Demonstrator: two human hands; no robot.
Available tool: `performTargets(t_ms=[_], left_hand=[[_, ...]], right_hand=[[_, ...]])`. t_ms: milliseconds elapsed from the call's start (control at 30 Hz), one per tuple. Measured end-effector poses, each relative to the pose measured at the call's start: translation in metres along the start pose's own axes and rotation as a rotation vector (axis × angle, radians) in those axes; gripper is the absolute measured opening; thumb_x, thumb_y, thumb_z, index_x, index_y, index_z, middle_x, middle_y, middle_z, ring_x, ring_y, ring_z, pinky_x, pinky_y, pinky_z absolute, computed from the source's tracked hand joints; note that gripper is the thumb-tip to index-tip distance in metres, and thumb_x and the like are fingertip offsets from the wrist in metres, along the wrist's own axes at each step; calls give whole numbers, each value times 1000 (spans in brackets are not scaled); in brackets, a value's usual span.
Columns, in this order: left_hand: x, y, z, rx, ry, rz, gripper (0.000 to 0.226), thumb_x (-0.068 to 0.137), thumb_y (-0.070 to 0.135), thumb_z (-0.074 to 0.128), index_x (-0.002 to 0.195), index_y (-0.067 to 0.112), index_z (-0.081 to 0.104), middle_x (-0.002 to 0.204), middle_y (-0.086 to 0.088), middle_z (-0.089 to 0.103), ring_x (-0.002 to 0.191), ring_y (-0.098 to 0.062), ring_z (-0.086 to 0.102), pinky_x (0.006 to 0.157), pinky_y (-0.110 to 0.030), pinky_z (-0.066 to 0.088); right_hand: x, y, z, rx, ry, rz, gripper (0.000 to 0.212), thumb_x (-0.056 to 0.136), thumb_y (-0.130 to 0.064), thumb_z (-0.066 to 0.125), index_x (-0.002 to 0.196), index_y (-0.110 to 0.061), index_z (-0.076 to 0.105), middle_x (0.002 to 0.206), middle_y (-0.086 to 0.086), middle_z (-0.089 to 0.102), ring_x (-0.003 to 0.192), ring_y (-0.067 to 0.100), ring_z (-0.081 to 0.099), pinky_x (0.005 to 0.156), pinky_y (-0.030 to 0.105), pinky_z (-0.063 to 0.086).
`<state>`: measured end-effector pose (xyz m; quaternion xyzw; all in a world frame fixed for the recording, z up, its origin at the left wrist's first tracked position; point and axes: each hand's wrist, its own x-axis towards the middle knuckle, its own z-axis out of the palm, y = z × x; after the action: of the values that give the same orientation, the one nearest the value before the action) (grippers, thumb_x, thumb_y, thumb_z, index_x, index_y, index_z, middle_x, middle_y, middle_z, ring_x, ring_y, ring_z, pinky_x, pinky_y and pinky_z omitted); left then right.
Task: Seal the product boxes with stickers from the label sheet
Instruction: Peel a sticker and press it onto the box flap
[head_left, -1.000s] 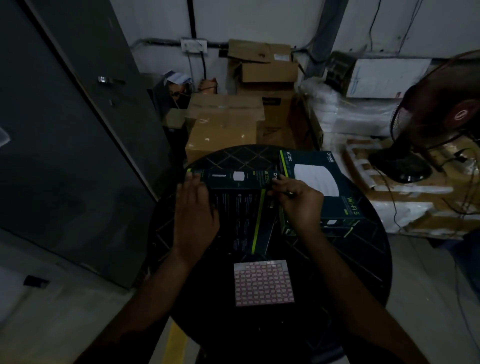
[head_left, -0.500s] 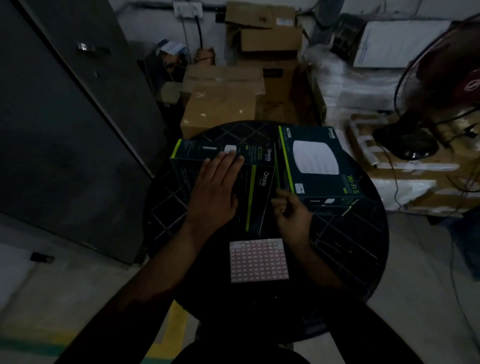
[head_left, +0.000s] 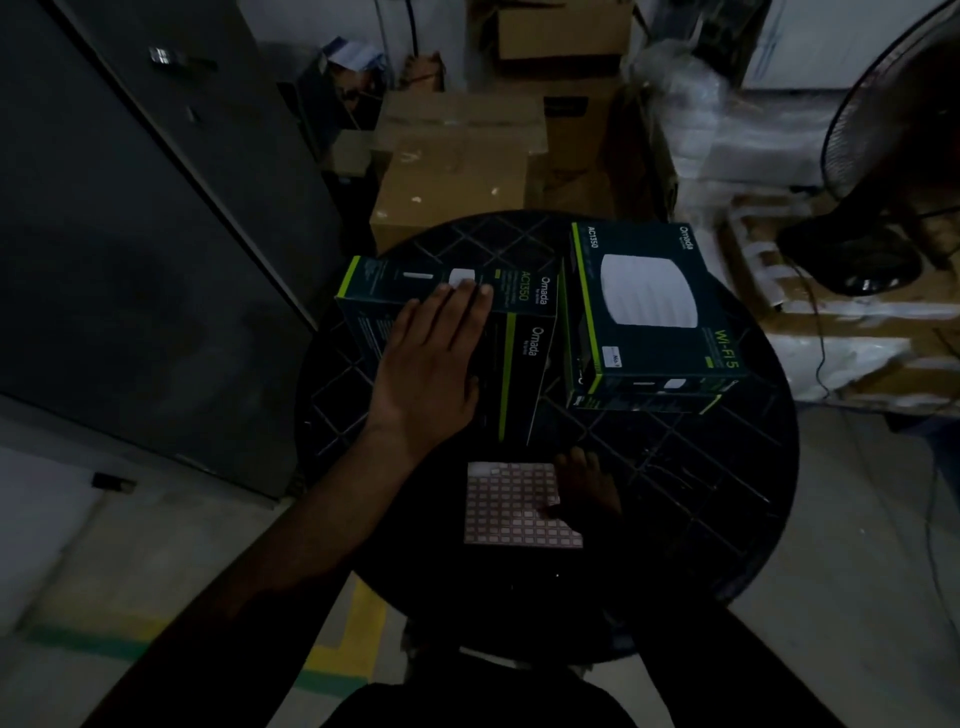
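Change: the right hand (head_left: 584, 491) has left the box edge and come down onto the label sheet (head_left: 511, 506).
Left hand (head_left: 434, 358): flat, fingers straight, pressing the left product box (head_left: 524, 332).
Right hand: fingertips on the sheet's right side; too dark to tell whether it pinches.
Label sheet: on the round table (head_left: 675, 467), near the person.
Second box (head_left: 649, 312): just right of the first.

Head-worn camera looks steeply down, close over the round table (head_left: 675, 519).
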<state>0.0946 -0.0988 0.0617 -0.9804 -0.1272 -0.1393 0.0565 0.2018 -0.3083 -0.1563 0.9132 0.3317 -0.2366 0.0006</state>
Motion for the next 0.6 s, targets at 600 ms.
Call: performTargets(t_ms=[600], left_hand=[[34,-30,-12,-431,-63,49,20,86,45,66,105,45,64,160,4,25,143,-28,17,112,-52,17]], right_hand=[[-32,-38,-137,853,228,-382,65,69,-24,91,124,-28,56,96,-1,73,92,11,70,80,30,58]])
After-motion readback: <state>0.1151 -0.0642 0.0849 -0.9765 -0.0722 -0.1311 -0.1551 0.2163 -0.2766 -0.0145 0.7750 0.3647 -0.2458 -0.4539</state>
